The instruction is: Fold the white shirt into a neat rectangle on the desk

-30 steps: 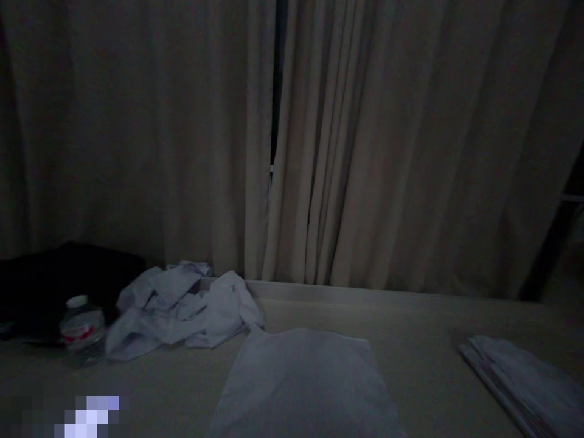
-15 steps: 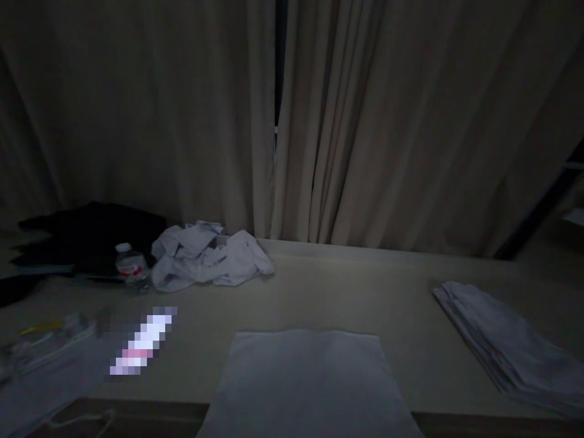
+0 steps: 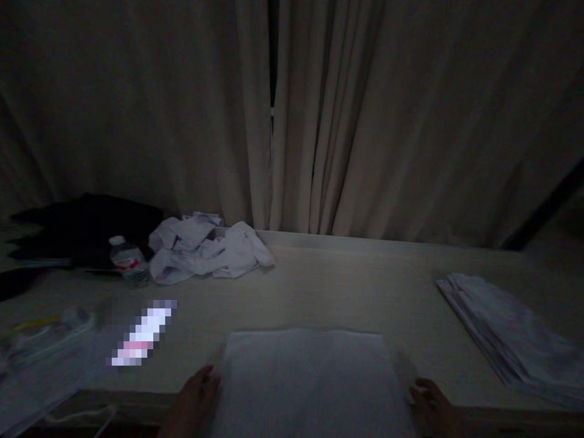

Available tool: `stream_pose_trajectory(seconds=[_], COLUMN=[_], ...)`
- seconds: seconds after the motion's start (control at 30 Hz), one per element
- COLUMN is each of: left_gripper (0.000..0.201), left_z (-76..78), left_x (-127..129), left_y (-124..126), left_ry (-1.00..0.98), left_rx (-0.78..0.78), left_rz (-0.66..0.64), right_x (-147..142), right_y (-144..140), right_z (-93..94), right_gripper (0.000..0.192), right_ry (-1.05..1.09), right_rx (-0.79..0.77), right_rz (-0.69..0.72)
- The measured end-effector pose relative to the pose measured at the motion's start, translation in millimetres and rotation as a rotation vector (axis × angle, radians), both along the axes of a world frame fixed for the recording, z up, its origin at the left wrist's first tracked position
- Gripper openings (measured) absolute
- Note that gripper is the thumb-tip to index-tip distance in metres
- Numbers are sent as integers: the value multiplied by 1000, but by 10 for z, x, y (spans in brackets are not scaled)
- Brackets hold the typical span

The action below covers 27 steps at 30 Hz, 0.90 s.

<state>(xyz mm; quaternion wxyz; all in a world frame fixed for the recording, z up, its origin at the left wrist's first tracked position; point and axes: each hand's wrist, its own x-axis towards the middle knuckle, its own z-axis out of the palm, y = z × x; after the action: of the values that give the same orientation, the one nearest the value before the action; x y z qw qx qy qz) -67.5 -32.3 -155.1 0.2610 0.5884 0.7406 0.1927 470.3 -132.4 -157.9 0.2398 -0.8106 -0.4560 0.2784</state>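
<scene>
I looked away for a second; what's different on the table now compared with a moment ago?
Both hands have come into view at the near edge: the left hand at the left side of the flat cloth, the right hand at its right side. Whether they grip it is unclear. The crumpled cloths, bottle and stack lie as before.

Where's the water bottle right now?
In the head view the water bottle stands at the far left of the table, in front of a dark bundle and just left of the crumpled white cloth pile.
</scene>
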Motion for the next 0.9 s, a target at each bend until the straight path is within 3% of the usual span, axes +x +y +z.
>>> stream_pose_trajectory(seconds=[0.1,0.2,0.3,0.37,0.6,0.9], left_gripper=[53,47,46,47,29,29], left_z=[112,251,307,302,294,237], left_x=[281,621,941,1086,1122,974], left_y=[452,662,770,836,1010,1081], left_ry=[231,323,342,367,388,333], left_rx=[141,213,176,118,150,90], left_rz=[-161,-396,-593,-642,-622,-683], right_x=[-186,-493,-783,-907,-885,-789], right_y=[552,984,1296,1441,1572,1501], right_z=[25,97,141,143,144,300], right_gripper=[54,54,53,50,30,29], right_ry=[-133,-295,-324,-336,-437,-242], right_rx=[72,129,130,109,87,127], right_rz=[85,280,452,541,571,612])
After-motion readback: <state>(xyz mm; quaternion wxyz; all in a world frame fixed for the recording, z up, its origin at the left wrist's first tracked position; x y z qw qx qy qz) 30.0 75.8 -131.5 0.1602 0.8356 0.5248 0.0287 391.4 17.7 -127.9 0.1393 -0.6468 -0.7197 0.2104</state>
